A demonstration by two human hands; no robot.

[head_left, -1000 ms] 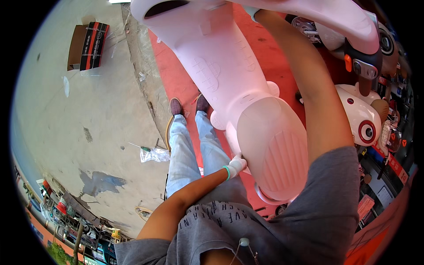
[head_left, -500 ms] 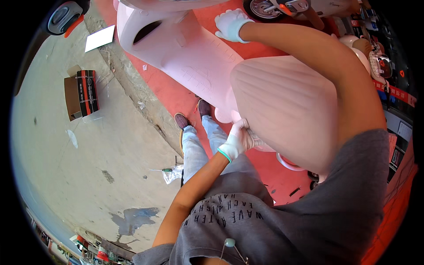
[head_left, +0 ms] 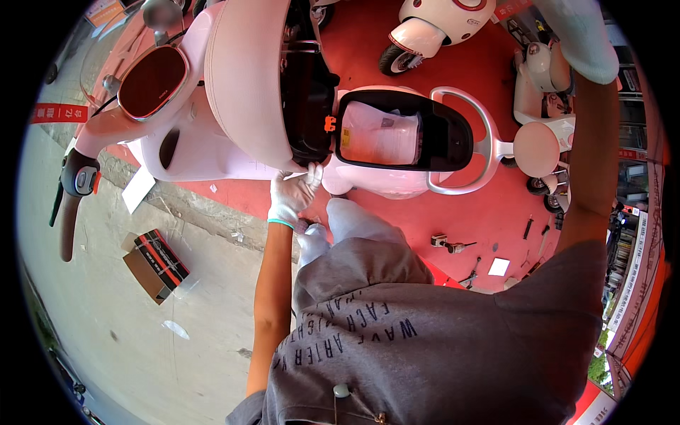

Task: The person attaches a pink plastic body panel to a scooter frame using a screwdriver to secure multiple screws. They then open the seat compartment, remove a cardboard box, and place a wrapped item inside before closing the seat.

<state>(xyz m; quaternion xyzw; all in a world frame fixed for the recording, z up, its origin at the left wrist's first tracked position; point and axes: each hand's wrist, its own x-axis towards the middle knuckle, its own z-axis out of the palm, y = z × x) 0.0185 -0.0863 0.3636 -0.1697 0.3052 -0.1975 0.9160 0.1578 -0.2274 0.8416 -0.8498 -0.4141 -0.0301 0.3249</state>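
Note:
A pink scooter (head_left: 219, 159) stands in front of me with its padded seat (head_left: 248, 78) tipped up toward the handlebar. The black storage bucket (head_left: 450, 138) under it is uncovered, and a clear plastic-wrapped packet (head_left: 379, 134) lies inside. My left hand (head_left: 296, 193), in a white glove, has its fingers curled at the lower edge of the raised seat. Off to the far right, my right hand (head_left: 584, 42), also white-gloved, is held up away from the scooter. Its fingers are cut off by the picture's rim.
An orange latch piece (head_left: 330, 124) shows by the bucket's rim. Behind it is a silver grab rail (head_left: 489, 145) with a round pink backrest (head_left: 536, 149). Other scooters (head_left: 421, 35) stand beyond on red flooring. An open cardboard box (head_left: 157, 265) and small tools (head_left: 452, 245) lie on the ground.
The seat now stands tipped up and the bucket is in sight. My right hand has gone from beyond the scooter's front to the far upper right. The view has shifted too.

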